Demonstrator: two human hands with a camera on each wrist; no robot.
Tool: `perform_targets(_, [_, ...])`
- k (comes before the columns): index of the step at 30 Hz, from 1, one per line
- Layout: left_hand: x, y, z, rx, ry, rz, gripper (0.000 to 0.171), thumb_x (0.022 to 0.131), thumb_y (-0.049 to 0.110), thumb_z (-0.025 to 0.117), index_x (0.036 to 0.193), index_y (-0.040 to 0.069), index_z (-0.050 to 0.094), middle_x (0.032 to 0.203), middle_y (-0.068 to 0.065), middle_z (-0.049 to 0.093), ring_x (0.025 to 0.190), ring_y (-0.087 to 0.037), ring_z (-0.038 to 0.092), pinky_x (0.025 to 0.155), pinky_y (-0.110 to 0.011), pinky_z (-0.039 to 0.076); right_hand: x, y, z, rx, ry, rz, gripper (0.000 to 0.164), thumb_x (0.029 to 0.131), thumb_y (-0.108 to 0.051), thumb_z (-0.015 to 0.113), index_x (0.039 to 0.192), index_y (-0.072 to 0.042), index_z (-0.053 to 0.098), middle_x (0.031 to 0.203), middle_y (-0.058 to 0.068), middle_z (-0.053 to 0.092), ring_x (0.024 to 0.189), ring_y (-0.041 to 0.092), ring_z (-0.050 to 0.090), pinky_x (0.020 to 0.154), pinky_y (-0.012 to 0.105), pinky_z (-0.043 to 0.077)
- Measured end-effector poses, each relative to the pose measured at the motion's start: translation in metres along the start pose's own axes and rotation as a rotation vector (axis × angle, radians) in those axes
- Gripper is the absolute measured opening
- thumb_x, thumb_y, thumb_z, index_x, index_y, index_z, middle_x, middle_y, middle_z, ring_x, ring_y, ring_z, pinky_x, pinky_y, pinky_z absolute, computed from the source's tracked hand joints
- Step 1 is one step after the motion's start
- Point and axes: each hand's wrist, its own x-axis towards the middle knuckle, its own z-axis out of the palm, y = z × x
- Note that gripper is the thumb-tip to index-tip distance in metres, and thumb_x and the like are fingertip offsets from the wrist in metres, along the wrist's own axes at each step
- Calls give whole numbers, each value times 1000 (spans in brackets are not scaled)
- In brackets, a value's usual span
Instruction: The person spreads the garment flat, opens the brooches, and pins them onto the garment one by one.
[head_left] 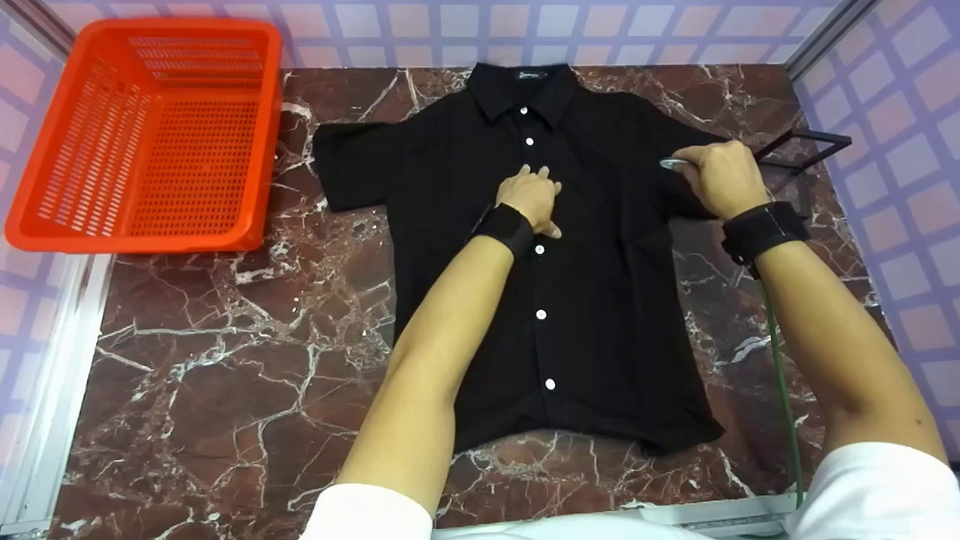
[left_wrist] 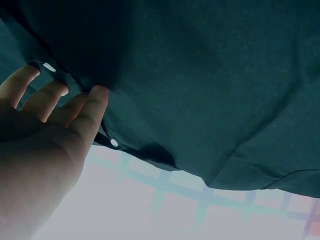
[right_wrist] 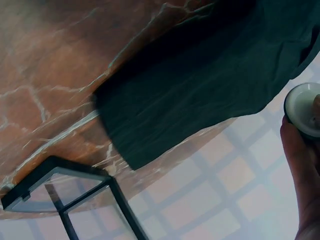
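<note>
A black short-sleeved button-up shirt (head_left: 592, 300) lies spread face up, collar toward the back wall, with white buttons down its front. My left hand (head_left: 529, 196) rests on the shirt's chest near the button strip, fingers spread; in the left wrist view, the fingers (left_wrist: 90, 110) touch the dark cloth beside a white button (left_wrist: 114, 143). Over the sleeve on the right, my right hand (head_left: 724, 176) grips a small round object with a pale face (head_left: 673, 163). In the right wrist view, this round object (right_wrist: 304, 107) shows a dark rim; its kind is unclear and the hand partly hides it.
An orange-red plastic basket (head_left: 266, 150) stands at the left. Beyond the right sleeve is a black open-frame stand (head_left: 821, 137). Patterned walls border the dark red marble tabletop (head_left: 225, 382). A green cable (head_left: 780, 367) runs down from the right wrist strap.
</note>
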Motion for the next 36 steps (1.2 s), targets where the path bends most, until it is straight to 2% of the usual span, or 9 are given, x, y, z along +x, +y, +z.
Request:
perform_targets(8, [1, 1, 0, -4, -1, -11, 86, 75, 53, 69, 145, 20, 32, 152, -10, 19, 139, -22, 17, 113, -33, 9, 3, -3, 3, 12, -28, 37, 13, 84, -15, 67, 94, -7, 72, 87, 13, 70, 75, 41, 63, 68, 55, 47])
perform_targets(19, [2, 2, -2, -4, -1, -15, 85, 74, 53, 70, 144, 20, 33, 152, -9, 20, 139, -22, 18, 113, -33, 11, 5, -8, 11, 27, -35, 70, 16, 82, -13, 69, 96, -7, 72, 89, 14, 70, 76, 39, 63, 68, 51, 47])
perform_targets(22, [3, 1, -4, 10, -7, -14, 84, 72, 51, 72, 141, 18, 39, 150, -7, 27, 138, -19, 22, 113, -33, 12, 7, -13, 15, 27, -11, 81, 16, 83, -12, 67, 97, -6, 71, 90, 15, 69, 78, 39, 63, 70, 50, 47])
perform_targets(24, [7, 2, -8, 19, -10, -23, 78, 70, 50, 75, 135, 17, 48, 144, -5, 39, 133, -20, 34, 109, -35, 24, 9, -14, 16, 26, 13, 91, 16, 83, -12, 67, 98, -6, 71, 91, 15, 69, 79, 39, 63, 71, 50, 47])
perform_targets(27, [14, 3, -14, 21, 18, -43, 69, 65, 50, 78, 121, 16, 59, 128, -4, 55, 116, -23, 51, 94, -39, 42, 11, -17, 19, 25, 39, 116, 17, 83, -12, 66, 99, -6, 72, 91, 15, 70, 82, 38, 63, 73, 49, 48])
perform_targets(29, [19, 4, -16, 19, 53, -51, 60, 66, 50, 78, 114, 16, 64, 117, -3, 61, 104, -25, 57, 83, -40, 48, 11, -19, 21, 24, 47, 129, 18, 83, -12, 66, 99, -6, 72, 92, 14, 70, 84, 37, 64, 75, 48, 48])
perform_targets(36, [41, 13, -16, 17, 189, -56, 43, 83, 42, 65, 117, 16, 63, 121, -5, 58, 109, -24, 50, 90, -40, 42, 11, -29, 27, 34, 55, 171, 18, 82, -10, 67, 99, -6, 72, 94, 14, 70, 86, 36, 64, 77, 48, 49])
